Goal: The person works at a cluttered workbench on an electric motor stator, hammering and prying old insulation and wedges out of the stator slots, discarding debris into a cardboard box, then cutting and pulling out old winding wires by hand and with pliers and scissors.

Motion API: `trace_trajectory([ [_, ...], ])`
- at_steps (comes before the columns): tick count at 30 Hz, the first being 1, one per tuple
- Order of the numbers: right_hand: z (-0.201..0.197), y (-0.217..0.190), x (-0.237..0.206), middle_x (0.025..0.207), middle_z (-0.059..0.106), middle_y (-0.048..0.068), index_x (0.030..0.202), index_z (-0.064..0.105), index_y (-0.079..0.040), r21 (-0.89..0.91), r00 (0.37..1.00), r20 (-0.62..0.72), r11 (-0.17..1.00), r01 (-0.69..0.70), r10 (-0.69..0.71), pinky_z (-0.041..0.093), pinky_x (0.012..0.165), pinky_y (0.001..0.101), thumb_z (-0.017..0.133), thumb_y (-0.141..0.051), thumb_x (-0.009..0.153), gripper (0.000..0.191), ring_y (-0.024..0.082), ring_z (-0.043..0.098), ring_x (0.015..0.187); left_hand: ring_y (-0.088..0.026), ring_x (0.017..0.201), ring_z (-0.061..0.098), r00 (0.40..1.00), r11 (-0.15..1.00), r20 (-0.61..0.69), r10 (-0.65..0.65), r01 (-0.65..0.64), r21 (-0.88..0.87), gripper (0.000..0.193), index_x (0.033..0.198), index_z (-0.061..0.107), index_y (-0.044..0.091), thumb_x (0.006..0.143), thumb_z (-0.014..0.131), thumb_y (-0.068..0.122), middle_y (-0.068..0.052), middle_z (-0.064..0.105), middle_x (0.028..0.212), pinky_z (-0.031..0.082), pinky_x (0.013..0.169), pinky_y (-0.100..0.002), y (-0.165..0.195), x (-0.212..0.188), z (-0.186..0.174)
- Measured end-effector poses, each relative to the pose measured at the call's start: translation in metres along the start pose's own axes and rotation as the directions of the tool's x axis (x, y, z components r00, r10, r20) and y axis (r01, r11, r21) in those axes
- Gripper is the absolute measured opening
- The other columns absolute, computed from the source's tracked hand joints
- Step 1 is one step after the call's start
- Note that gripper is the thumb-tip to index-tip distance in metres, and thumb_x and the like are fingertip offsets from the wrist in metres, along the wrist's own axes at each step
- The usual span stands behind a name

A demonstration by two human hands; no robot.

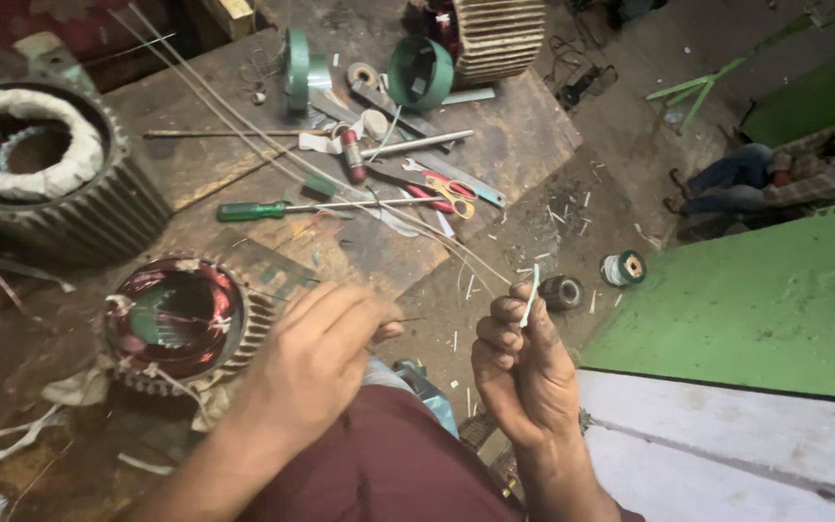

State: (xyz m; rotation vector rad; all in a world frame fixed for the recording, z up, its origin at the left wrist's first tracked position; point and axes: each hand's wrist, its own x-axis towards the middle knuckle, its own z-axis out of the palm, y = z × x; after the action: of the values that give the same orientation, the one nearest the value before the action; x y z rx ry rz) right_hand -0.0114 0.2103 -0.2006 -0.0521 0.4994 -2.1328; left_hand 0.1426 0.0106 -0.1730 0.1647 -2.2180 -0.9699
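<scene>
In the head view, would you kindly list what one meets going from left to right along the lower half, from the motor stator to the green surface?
Copper-wound stator → left hand → right hand pinching a thin white strip → dark spool → green-rimmed spool → green surface.

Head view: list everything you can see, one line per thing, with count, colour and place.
Motor stator with copper windings: one, grey and reddish, lower left.
Stator with white-wrapped windings: one, grey, far left.
Finned motor housing: one, beige, top centre.
Screwdriver: one, green handle, on board.
Scissors: one, red and yellow handles, centre.
End caps: two, green, top centre.
Spools: two, one green, one dark, on floor.
Seated person: one, right edge.
Left hand: pinching thin wire.
Right hand: holding white strip.
</scene>
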Motion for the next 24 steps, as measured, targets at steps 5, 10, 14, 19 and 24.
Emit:
trace_trajectory([
  [5,0.007,0.016,0.001,0.107,0.063,0.003,0.124,0.059,-0.007,-0.180,0.998,0.006,0.981,0.069,-0.069,0.048,0.084,0.0291,0.070,-0.013,0.099,0.028,0.016,0.059,0.095,-0.029,0.093,0.068,0.999,0.996,-0.037,-0.033,0.030,-0.086,0.013,0.102,0.069,0.009,0.090,0.073,0.010,-0.007,0.070,0.097,0.053,0.082,-0.041,0.008,-0.002,-0.003],
  [10,0.008,0.034,0.006,0.108,0.065,0.008,0.122,0.057,-0.005,-0.422,0.978,0.013,0.885,0.196,-0.210,0.047,0.108,0.0436,0.071,-0.005,0.096,0.030,0.024,0.064,0.110,-0.028,0.086,0.066,0.999,0.987,-0.017,-0.042,0.039,-0.158,0.012,0.103,0.071,0.008,0.093,0.074,0.014,-0.007,0.070,0.092,0.052,0.079,-0.040,0.006,-0.006,-0.008],
  [14,0.007,0.043,0.008,0.108,0.066,0.011,0.122,0.056,-0.004,-0.557,0.957,0.054,0.787,0.265,-0.284,0.050,0.105,0.0472,0.070,0.000,0.096,0.030,0.028,0.066,0.111,-0.027,0.083,0.064,0.999,0.972,-0.036,-0.034,0.024,-0.233,0.014,0.105,0.071,0.007,0.094,0.073,0.014,-0.007,0.071,0.093,0.052,0.078,-0.039,0.000,-0.007,-0.005],
  [19,0.007,0.046,0.011,0.108,0.066,0.011,0.122,0.055,-0.003,-0.576,0.947,0.064,0.764,0.293,-0.315,0.054,0.103,0.0475,0.068,0.003,0.097,0.029,0.027,0.068,0.109,-0.027,0.085,0.066,0.997,0.973,-0.064,-0.033,0.018,-0.230,0.014,0.105,0.071,0.007,0.094,0.074,0.014,-0.007,0.071,0.092,0.051,0.080,-0.039,-0.002,-0.009,-0.004],
  [24,0.005,0.045,0.012,0.110,0.065,0.010,0.124,0.054,-0.003,-0.577,0.949,0.052,0.767,0.282,-0.310,0.054,0.103,0.0455,0.069,0.003,0.098,0.031,0.025,0.067,0.109,-0.025,0.086,0.066,0.997,0.975,-0.072,-0.017,0.000,-0.223,0.013,0.105,0.070,0.006,0.095,0.074,0.013,-0.006,0.073,0.097,0.052,0.081,-0.038,-0.002,-0.006,-0.002],
])
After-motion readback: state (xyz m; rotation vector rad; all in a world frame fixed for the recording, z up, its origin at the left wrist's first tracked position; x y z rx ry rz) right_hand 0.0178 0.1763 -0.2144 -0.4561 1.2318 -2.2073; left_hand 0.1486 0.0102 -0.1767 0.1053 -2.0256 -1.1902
